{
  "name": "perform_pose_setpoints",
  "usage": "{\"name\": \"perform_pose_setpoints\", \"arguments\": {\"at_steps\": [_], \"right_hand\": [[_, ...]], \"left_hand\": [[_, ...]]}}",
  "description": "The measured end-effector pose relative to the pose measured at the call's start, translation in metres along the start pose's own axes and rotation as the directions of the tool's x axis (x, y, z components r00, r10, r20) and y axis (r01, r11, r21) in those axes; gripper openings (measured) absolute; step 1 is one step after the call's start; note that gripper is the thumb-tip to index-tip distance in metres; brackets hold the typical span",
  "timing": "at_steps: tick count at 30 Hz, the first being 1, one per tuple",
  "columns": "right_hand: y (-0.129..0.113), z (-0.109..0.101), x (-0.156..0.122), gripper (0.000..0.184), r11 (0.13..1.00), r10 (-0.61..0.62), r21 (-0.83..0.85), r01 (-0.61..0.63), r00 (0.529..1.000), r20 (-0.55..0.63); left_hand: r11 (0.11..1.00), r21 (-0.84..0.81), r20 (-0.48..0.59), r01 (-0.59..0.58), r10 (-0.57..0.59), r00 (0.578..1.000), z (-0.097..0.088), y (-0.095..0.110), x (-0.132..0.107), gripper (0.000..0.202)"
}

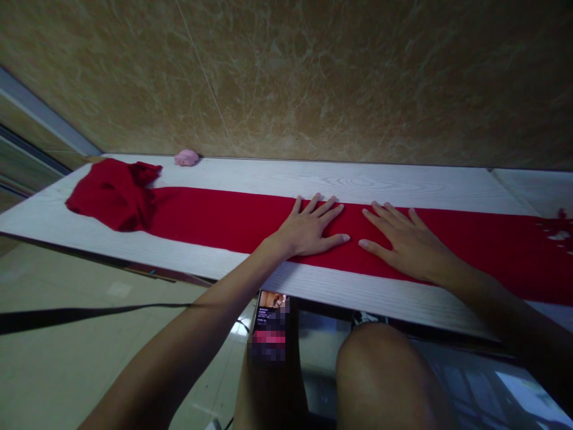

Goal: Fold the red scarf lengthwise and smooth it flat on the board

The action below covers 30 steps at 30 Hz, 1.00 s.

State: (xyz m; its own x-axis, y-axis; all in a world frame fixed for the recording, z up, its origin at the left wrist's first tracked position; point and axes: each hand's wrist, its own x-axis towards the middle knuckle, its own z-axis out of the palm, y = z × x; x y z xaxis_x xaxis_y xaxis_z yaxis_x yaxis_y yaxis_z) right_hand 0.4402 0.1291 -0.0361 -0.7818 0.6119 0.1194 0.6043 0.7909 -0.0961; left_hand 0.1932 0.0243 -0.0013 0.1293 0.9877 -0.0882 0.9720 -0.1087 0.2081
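While both hands lie spread flat, left hand [308, 230], right hand [409, 245], red cloth [224, 218] running left-right along table [313, 179]

Red cloth [233, 218] cut off right; phone [270, 325] screen blurred.

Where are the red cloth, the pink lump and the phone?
red cloth [224, 218]: head view, flat stretch left of the hands.
pink lump [187, 157]: head view, its middle, at the table's far edge.
phone [270, 327]: head view, its screen, below the table.
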Motion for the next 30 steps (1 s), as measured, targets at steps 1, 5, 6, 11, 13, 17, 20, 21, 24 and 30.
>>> {"name": "perform_pose_setpoints", "arguments": {"at_steps": [1,5,6,11,13,17,20,21,24,30], "right_hand": [[-0.0003,-0.0001,0.0001,0.087,1.0,0.001,0.001,-0.001,1.0,0.003],[-0.0014,0.0005,0.0004,0.086,1.0,-0.004,0.007,0.004,1.0,-0.006],[-0.0014,0.0009,0.0002,0.086,1.0,-0.004,0.006,0.004,1.0,-0.012],[-0.0017,0.0009,-0.0003,0.086,1.0,0.01,-0.01,-0.01,1.0,-0.008],[-0.0025,-0.0005,0.0001,0.086,1.0,0.019,-0.021,-0.018,1.0,0.014],[-0.0041,-0.0038,0.0011,0.086,0.999,0.026,-0.04,-0.024,0.999,0.048],[-0.0043,-0.0048,0.0014,0.088,0.999,0.028,-0.04,-0.026,0.998,0.056],[-0.0042,-0.0048,0.0013,0.088,0.999,0.029,-0.037,-0.027,0.998,0.055],[-0.0034,-0.0039,0.0009,0.086,0.999,0.024,-0.035,-0.022,0.998,0.049],[-0.0016,-0.0007,0.0001,0.084,0.999,0.013,-0.042,-0.011,0.999,0.034]], "left_hand": [[1.0,-0.003,-0.001,0.0,0.0,1.0,0.0001,-0.0001,0.0,0.09],[1.0,-0.013,-0.017,-0.012,0.012,1.0,0.0008,-0.0012,-0.0003,0.088],[1.0,-0.013,-0.018,-0.016,0.016,1.0,0.0008,-0.0013,-0.0003,0.088],[1.0,-0.007,-0.005,-0.014,0.014,1.0,0.0004,-0.0013,0.0001,0.09],[1.0,-0.004,-0.012,-0.017,0.017,1.0,0.0008,-0.0016,0.0002,0.089],[1.0,0.001,-0.02,-0.023,0.023,1.0,0.0017,-0.0019,0.0001,0.088],[1.0,0.008,-0.013,-0.015,0.015,1.0,0.0013,-0.0013,-0.0002,0.089],[1.0,0.011,-0.008,-0.011,0.011,1.0,0.0011,-0.0011,-0.0003,0.09],[1.0,0.014,-0.006,-0.009,0.009,1.0,0.0008,-0.0008,-0.0004,0.09],[1.0,0.012,-0.003,-0.012,0.012,1.0,0.0008,-0.0011,-0.0001,0.089]]}}
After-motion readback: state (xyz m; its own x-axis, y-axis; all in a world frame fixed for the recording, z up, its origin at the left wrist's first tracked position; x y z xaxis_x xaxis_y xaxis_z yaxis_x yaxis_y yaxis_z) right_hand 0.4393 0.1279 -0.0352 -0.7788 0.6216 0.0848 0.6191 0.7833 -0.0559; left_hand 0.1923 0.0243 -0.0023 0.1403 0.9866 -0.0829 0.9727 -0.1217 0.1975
